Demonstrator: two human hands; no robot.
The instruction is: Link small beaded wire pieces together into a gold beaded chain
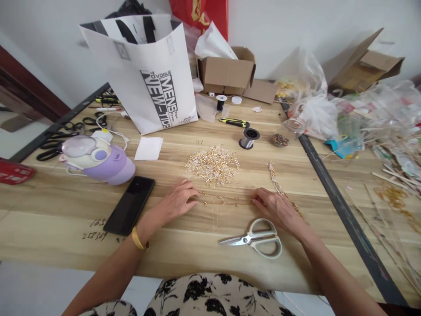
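Some chain (222,203) lies between left hand (177,199) and right hand (275,210), fingers curled, grip unclear. Beneath them, wooden tabletop (190,248); beyond, wall (272,26).

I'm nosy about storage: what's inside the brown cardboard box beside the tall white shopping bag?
A white, plastic-looking sheet pokes from the open top of the brown cardboard box. The front wall hides its lower part and anything deeper inside.

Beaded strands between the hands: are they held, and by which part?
Seemingly at their two ends: the beaded strands run from the left hand to the right hand; whether pinched or merely touched cannot be told.
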